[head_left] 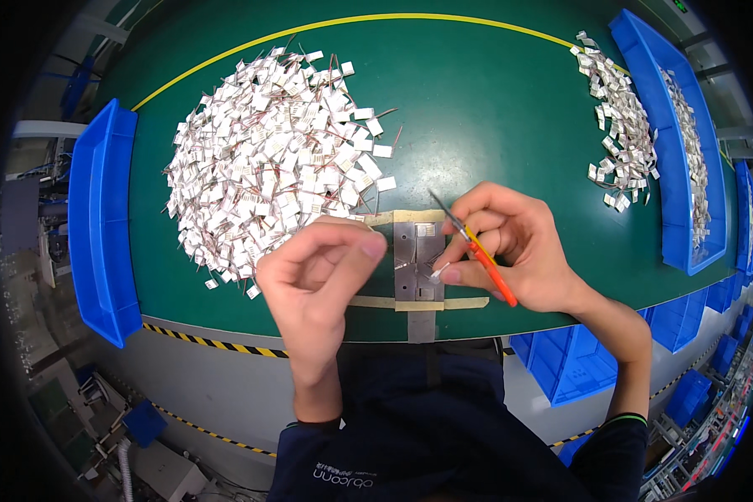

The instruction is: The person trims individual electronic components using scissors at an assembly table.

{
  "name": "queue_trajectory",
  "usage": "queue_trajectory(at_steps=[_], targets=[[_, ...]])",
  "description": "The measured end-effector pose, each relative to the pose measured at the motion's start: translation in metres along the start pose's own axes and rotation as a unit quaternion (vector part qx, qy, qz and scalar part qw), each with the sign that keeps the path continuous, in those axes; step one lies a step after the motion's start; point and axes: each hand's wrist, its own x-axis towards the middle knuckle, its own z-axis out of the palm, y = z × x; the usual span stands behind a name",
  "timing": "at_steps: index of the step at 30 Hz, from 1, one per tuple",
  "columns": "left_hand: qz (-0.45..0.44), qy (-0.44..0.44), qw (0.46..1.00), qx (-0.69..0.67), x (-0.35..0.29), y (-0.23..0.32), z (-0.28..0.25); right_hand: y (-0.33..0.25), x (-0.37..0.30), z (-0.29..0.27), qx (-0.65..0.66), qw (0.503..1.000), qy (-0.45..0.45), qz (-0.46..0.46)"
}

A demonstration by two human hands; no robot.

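My left hand (314, 280) is closed in a pinch, thumb against forefinger, just left of the metal fixture; whatever it may hold there is too small to make out. In my right hand (519, 247) lies a slim pointed tool (487, 261) with an orange and yellow handle, its dark tip pointing up and left. The same hand's thumb and forefinger pinch a small white connector (437, 274) over the fixture's right edge. The grey metal fixture (406, 280) is fixed to the table with strips of beige tape, and a white piece (426, 229) sits near its top.
A big heap of white connectors with thin wires (268, 159) covers the left of the green table (468, 100). A smaller heap (617, 125) lies at the right, beside a blue bin (701, 167) holding more. Another blue bin (102, 226) stands at the left edge.
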Motion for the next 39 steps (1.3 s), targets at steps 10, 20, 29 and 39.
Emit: queue_trajectory(at_steps=[10, 20, 29, 39], targets=[[0.000, -0.032, 0.999, -0.018, -0.022, -0.024, 0.033, 0.006, 0.005, -0.003, 0.119, 0.990, 0.076, 0.018], [0.018, -0.001, 0.998, -0.062, -0.019, -0.032, 0.041, 0.003, 0.005, -0.002, 0.136, 0.987, 0.079, 0.027], [0.037, 0.006, 0.996, -0.077, -0.017, -0.035, 0.043, 0.007, 0.003, 0.001, 0.079, 0.992, 0.094, -0.018], [0.038, -0.001, 0.995, -0.091, -0.016, -0.037, 0.043, 0.006, 0.000, 0.002, 0.041, 0.996, 0.082, -0.012]])
